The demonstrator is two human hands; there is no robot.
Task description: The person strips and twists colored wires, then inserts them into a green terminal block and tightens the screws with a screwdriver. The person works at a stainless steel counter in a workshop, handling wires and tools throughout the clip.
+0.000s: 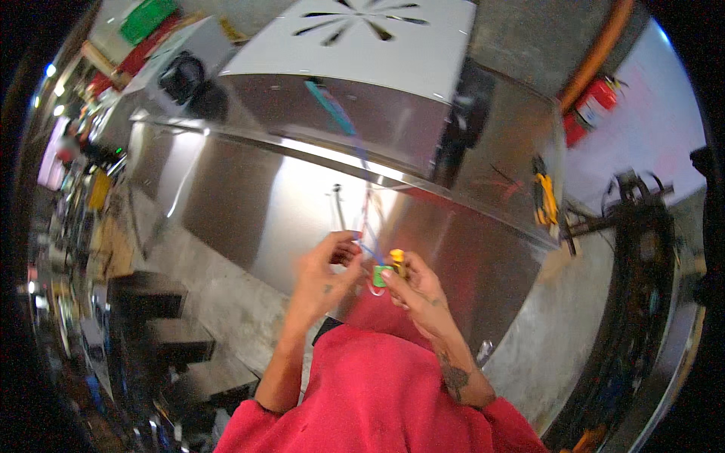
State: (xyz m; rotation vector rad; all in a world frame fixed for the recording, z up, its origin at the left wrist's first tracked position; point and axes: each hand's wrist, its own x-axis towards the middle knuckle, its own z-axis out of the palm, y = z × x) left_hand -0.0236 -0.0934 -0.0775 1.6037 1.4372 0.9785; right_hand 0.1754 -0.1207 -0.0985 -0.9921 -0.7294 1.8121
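Observation:
In front of my chest my right hand (419, 291) is closed around a small green terminal block (382, 276). A short yellow-and-black tool (397, 258), perhaps a screwdriver, sits in the same grip. My left hand (325, 275) is pinched on thin wires (365, 215) just left of the block. Red, blue and pale wires run up from there to a teal ribbon-like bundle (329, 107) at the metal cabinet (362, 53). Motion blur hides the fingertips' exact contact. A thin dark rod (340, 204) stands close to my left fingers.
Below the cabinet spreads a shiny metal panel (226, 189). Yellow-handled pliers (544, 198) lie at its right end, near loose wires. A fire extinguisher (593, 109) stands at the far right, with a dark metal frame (634, 264) nearer. Dark steps (181, 340) are at left.

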